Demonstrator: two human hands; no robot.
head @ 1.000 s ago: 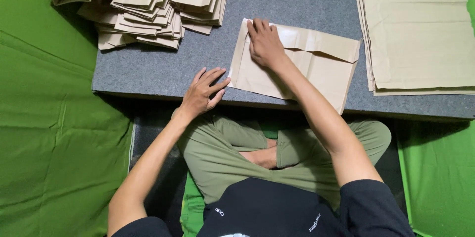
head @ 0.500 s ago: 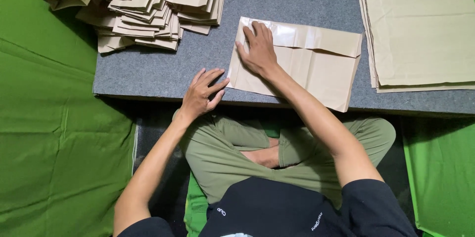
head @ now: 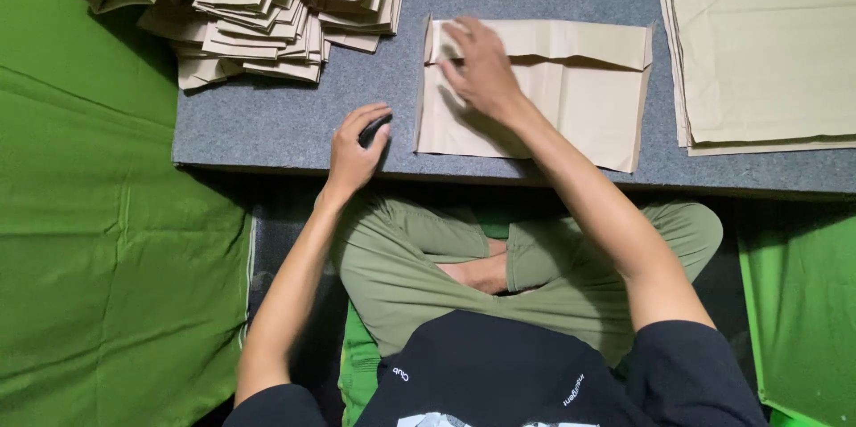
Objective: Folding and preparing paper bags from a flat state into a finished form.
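On the grey mat [head: 267, 119], near its front edge, left hand [head: 355, 152] curled, fingers bent narrow around a small dark thing [head: 374, 131]. Cannot tell what the dark thing is. Just right of that hand, a flat tan paper bag [head: 571, 102], lying with its top flap folded down toward the near side. Right hand [head: 480, 70] flat on the left part of the bag, fingers spread a little, pressing on the fold, gripping nothing. Left edge of the bag close to the left hand, not touching it. Near edge of the bag almost at the front edge of the mat. Right edge of the bag close to a neat stack of big tan sheets [head: 758, 44] at the far right, with a thin strip of mat between. At the far left, a messy pile of folded bags [head: 250, 8], corners sticking out every way. Open mat between that pile and the left hand, good room there. A narrow bare gap between the pile and the bag in the middle too. Below the mat edge, crossed legs in green trousers [head: 419, 258], and green cloth [head: 98, 258] all over the left side.
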